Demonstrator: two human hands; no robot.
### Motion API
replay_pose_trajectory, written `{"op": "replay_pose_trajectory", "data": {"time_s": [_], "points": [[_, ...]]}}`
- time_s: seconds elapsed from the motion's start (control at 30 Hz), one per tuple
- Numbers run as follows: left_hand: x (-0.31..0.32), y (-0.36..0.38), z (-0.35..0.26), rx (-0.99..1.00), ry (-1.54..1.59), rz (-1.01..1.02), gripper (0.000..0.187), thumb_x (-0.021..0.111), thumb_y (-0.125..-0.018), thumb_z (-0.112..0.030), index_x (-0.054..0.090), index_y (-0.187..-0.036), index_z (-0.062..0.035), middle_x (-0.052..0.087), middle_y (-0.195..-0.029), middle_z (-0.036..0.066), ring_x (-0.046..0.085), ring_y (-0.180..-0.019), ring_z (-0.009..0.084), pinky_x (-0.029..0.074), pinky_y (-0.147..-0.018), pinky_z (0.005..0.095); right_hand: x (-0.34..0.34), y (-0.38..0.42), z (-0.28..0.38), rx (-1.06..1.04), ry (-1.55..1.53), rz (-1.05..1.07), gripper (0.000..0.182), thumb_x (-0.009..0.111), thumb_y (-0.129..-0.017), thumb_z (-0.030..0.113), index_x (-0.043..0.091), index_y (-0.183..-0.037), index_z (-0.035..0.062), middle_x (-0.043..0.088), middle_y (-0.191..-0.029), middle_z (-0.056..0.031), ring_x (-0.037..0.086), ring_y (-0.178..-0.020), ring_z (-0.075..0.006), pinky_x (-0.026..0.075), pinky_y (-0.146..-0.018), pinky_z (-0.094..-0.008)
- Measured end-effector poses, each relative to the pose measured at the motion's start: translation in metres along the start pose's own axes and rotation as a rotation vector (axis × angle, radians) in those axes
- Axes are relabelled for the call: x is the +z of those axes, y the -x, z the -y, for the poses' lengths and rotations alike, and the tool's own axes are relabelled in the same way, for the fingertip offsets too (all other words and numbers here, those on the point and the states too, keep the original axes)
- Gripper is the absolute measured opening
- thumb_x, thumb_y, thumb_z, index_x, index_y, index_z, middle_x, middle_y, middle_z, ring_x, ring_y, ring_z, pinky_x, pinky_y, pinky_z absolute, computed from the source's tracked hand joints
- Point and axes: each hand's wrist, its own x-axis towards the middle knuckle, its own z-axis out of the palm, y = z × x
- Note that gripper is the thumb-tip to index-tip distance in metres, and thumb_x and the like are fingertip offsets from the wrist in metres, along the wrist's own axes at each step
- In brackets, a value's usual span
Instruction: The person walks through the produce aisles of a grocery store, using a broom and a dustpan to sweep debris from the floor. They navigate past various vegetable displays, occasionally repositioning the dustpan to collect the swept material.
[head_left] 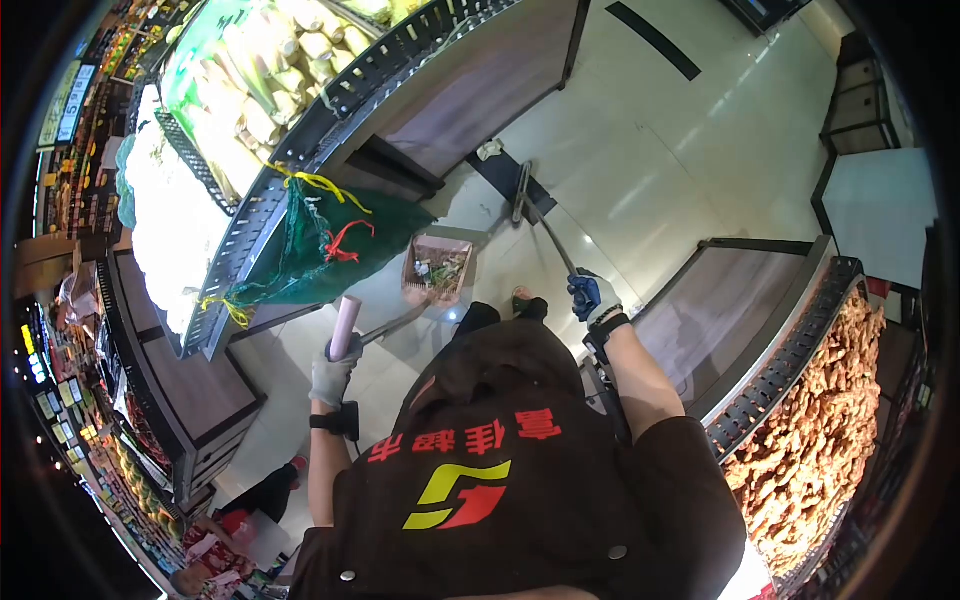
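My left hand, in a pale glove, is wrapped round the pink grip of a long-handled dustpan. The dustpan rests on the floor in front of me, with leafy scraps and debris inside. My right hand, in a blue and white glove, is closed on the stick of a broom. Its narrow head lies at a dark strip on the floor, beyond the dustpan. A crumpled pale scrap lies at the strip's far end.
A vegetable stand is at the left, with a green mesh bag hanging from its edge. On the right stands a bin of ginger-like roots. Another person is at the lower left. Tiled floor stretches ahead.
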Motion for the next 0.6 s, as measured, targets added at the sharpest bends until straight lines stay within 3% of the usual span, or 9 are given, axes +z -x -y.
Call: {"op": "replay_pose_trajectory", "data": {"time_s": [0.1, 0.2, 0.27, 0.3, 0.33, 0.4, 0.47, 0.53, 0.6], "points": [[0.014, -0.014, -0.012, 0.001, -0.011, -0.008, 0.034, 0.070, -0.072, -0.012, 0.063, -0.105, -0.0051, 0.055, -0.065, -0.003, 0.047, -0.052, 0.0044, 0.037, -0.046, 0.0210, 0.022, 0.006, 0.017, -0.010, -0.103, 0.042, 0.012, 0.059, -0.081, 0.012, 0.049, -0.088, 0.0148, 0.049, -0.059, 0.0011, 0.038, -0.038, -0.0095, 0.028, -0.034, -0.0250], [0.027, -0.024, -0.033, -0.001, -0.022, 0.008, 0.035, 0.070, -0.072, -0.011, 0.062, -0.106, -0.0050, 0.056, -0.066, -0.002, 0.048, -0.053, 0.0046, 0.038, -0.047, 0.0208, 0.047, -0.042, 0.029, 0.006, -0.134, 0.240, 0.016, 0.059, -0.084, 0.021, 0.047, -0.073, 0.0181, 0.041, -0.053, 0.0049, 0.029, -0.036, -0.0086, 0.024, -0.034, -0.0252], [0.034, -0.029, -0.044, 0.066, -0.001, 0.024, 0.033, 0.070, -0.072, -0.010, 0.063, -0.104, -0.0053, 0.058, -0.068, -0.002, 0.048, -0.054, 0.0048, 0.038, -0.047, 0.0204, 0.062, -0.089, 0.041, 0.082, -0.159, 0.259, 0.025, 0.061, -0.081, 0.025, 0.045, -0.063, 0.0192, 0.035, -0.045, 0.0064, 0.029, -0.033, -0.0085, 0.021, -0.033, -0.0255], [0.036, -0.031, -0.051, 0.064, -0.015, 0.024, 0.033, 0.070, -0.072, -0.010, 0.063, -0.104, -0.0053, 0.058, -0.068, -0.002, 0.048, -0.054, 0.0048, 0.038, -0.047, 0.0204, 0.051, -0.123, 0.039, 0.243, -0.340, 0.406, 0.026, 0.062, -0.080, 0.026, 0.045, -0.062, 0.0190, 0.036, -0.046, 0.0060, 0.032, -0.034, -0.0088, 0.022, -0.033, -0.0241], [0.037, -0.034, -0.059, 0.068, -0.109, 0.015, 0.032, 0.070, -0.072, -0.009, 0.063, -0.103, -0.0050, 0.058, -0.069, -0.002, 0.048, -0.054, 0.0049, 0.038, -0.047, 0.0203, 0.068, -0.112, 0.045, 0.107, -0.329, 0.125, 0.026, 0.063, -0.079, 0.026, 0.046, -0.062, 0.0183, 0.037, -0.046, 0.0056, 0.032, -0.034, -0.0096, 0.023, -0.033, -0.0235], [0.037, -0.039, -0.073, 0.075, -0.214, 0.021, 0.031, 0.069, -0.072, -0.008, 0.063, -0.103, -0.0047, 0.059, -0.070, -0.002, 0.049, -0.054, 0.0049, 0.038, -0.047, 0.0203, 0.059, -0.107, 0.047, 0.171, -0.409, 0.115, 0.025, 0.065, -0.078, 0.025, 0.047, -0.064, 0.0173, 0.039, -0.048, 0.0049, 0.033, -0.035, -0.0100, 0.026, -0.035, -0.0239], [0.040, -0.045, -0.079, 0.107, -0.102, 0.039, 0.030, 0.069, -0.073, -0.009, 0.063, -0.102, -0.0044, 0.058, -0.070, -0.002, 0.048, -0.054, 0.0047, 0.038, -0.047, 0.0205, 0.034, -0.078, 0.034, -0.022, -0.339, 0.057, 0.017, 0.062, -0.083, 0.019, 0.050, -0.071, 0.0153, 0.047, -0.056, 0.0020, 0.036, -0.039, -0.0097, 0.030, -0.037, -0.0234], [0.042, -0.051, -0.082, 0.102, -0.093, 0.050, 0.029, 0.069, -0.074, -0.011, 0.063, -0.101, -0.0043, 0.057, -0.069, -0.002, 0.048, -0.054, 0.0046, 0.038, -0.047, 0.0205, 0.023, -0.017, 0.039, 0.003, -0.268, -0.125, 0.018, 0.061, -0.084, 0.020, 0.048, -0.071, 0.0155, 0.047, -0.056, 0.0015, 0.037, -0.038, -0.0103, 0.029, -0.036, -0.0238], [0.044, -0.055, -0.085, 0.065, -0.166, 0.031, 0.028, 0.071, -0.074, -0.014, 0.063, -0.100, -0.0046, 0.057, -0.068, -0.002, 0.047, -0.053, 0.0046, 0.038, -0.047, 0.0207, -0.023, -0.002, 0.019, -0.010, -0.237, -0.065, 0.014, 0.059, -0.084, 0.017, 0.048, -0.074, 0.0154, 0.047, -0.055, 0.0013, 0.033, -0.033, -0.0103, 0.024, -0.031, -0.0255]]}}
